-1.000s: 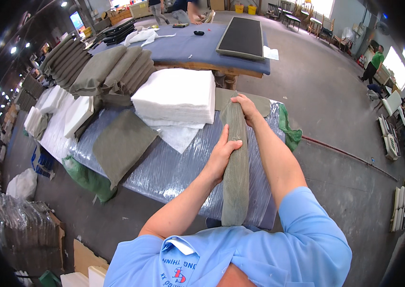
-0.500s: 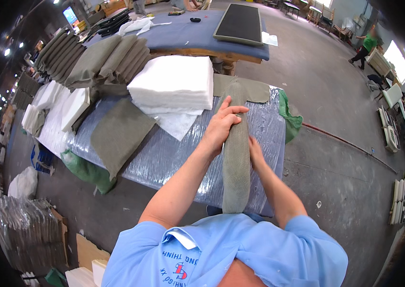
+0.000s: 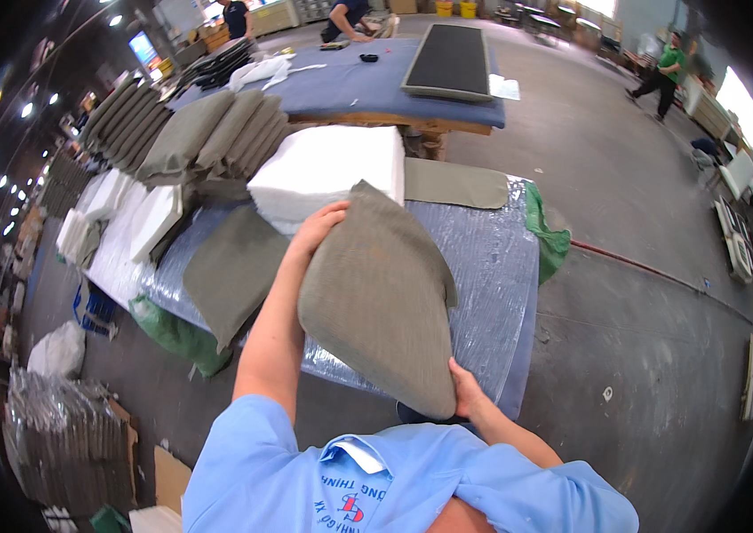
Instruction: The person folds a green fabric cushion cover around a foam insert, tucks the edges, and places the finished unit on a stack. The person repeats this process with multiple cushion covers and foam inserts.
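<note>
A grey-green fabric-covered cushion (image 3: 381, 302) is held up above the table, its broad face turned toward me. My left hand (image 3: 318, 229) grips its far left edge, the fingers partly hidden behind it. Lower down, my right hand (image 3: 465, 389) holds the near right corner, with the thumb along the edge. A loose flap of cover shows at the cushion's right side. Behind it lies a flat grey-green cloth piece (image 3: 458, 184), and another cloth piece (image 3: 243, 266) hangs over the table's near edge at the left.
Clear plastic covers the work table (image 3: 492, 258). A stack of white padding sheets (image 3: 332, 164) stands beyond the cushion, with piled grey-green covers (image 3: 207, 138) to its left. On a blue-topped table (image 3: 350, 84) farther back lies a black panel (image 3: 449, 62). Other people are in the background.
The cushion has turned from edge-on to showing its broad face. My left hand has moved left to its far edge, while my right hand has come nearer to me, onto the lower corner.
</note>
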A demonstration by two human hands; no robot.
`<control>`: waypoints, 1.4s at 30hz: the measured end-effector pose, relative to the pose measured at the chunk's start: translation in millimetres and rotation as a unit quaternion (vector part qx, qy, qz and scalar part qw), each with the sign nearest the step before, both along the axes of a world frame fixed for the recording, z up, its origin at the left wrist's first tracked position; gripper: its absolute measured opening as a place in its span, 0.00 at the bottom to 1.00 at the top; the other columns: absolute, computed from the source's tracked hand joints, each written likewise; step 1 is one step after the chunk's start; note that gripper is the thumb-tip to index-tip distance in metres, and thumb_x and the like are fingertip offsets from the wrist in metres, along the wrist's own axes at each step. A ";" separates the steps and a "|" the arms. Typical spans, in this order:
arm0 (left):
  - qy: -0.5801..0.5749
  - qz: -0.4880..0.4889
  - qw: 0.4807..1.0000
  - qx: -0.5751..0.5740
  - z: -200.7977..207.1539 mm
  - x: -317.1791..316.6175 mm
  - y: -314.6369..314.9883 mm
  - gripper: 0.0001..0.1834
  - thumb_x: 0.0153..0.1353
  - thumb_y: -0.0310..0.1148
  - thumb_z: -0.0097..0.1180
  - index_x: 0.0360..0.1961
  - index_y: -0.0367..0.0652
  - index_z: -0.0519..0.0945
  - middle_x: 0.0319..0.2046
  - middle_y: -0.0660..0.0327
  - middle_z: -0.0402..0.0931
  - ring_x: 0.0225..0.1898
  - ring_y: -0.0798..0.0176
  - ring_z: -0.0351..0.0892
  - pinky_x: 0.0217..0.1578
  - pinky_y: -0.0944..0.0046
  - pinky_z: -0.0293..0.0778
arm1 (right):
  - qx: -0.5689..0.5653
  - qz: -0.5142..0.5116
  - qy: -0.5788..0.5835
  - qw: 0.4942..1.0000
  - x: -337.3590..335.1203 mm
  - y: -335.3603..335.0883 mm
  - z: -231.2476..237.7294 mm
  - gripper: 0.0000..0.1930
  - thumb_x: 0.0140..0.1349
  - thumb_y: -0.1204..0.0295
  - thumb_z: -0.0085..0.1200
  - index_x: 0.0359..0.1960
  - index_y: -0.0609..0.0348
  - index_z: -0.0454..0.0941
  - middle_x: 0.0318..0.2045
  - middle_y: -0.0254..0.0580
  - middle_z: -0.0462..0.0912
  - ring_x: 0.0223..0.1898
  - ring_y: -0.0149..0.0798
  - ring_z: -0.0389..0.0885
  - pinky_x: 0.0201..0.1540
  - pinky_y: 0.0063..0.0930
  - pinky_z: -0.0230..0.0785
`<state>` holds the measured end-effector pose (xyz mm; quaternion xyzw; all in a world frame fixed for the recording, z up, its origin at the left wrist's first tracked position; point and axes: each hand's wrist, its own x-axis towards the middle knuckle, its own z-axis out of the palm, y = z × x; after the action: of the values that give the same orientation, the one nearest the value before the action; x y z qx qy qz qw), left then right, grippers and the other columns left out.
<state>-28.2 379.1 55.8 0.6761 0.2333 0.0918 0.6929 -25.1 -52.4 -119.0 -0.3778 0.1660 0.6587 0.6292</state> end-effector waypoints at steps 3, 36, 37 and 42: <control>-0.058 0.050 0.983 -0.169 -41.8 -95.6 7.1 0.30 0.64 0.38 0.58 0.68 0.43 0.75 0.61 0.58 0.79 0.61 0.58 0.77 0.63 0.56 0.71 | -0.005 0.003 -0.069 0.998 42.0 -20.8 15.1 0.34 0.75 0.46 0.47 0.73 0.53 0.65 0.69 0.47 0.73 0.70 0.48 0.70 0.70 0.48 0.63; -0.225 0.580 0.678 -0.391 -163.6 -299.6 -695.1 0.44 0.72 0.60 0.47 0.80 0.50 0.51 0.72 0.44 0.64 0.54 0.37 0.81 0.55 0.45 0.78 | 0.363 0.590 -0.721 -0.012 -80.8 -73.7 260.0 0.27 0.49 0.68 0.71 0.53 0.60 0.81 0.43 0.60 0.87 0.45 0.61 0.86 0.51 0.47 0.77; -0.213 0.587 0.693 -0.361 -167.2 -318.5 -719.8 0.44 0.72 0.60 0.48 0.81 0.51 0.50 0.72 0.44 0.64 0.55 0.37 0.80 0.55 0.45 0.78 | 0.365 0.598 -0.714 -0.009 -100.4 -80.6 258.9 0.27 0.49 0.69 0.71 0.53 0.60 0.81 0.43 0.60 0.88 0.45 0.59 0.87 0.51 0.46 0.77; 0.059 0.752 0.657 -0.001 -196.5 -390.7 -858.0 0.57 0.57 0.48 0.72 0.79 0.41 0.50 0.74 0.39 0.56 0.73 0.31 0.59 0.71 0.42 0.62 | 0.432 0.672 -0.602 0.007 -244.5 -171.6 276.3 0.27 0.50 0.75 0.71 0.55 0.64 0.81 0.43 0.56 0.89 0.44 0.47 0.87 0.50 0.40 0.77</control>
<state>-418.9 -478.9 -140.8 0.2730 0.7026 0.5409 0.3732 -269.6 -224.0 157.4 -0.2392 -0.9156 0.2716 -0.1751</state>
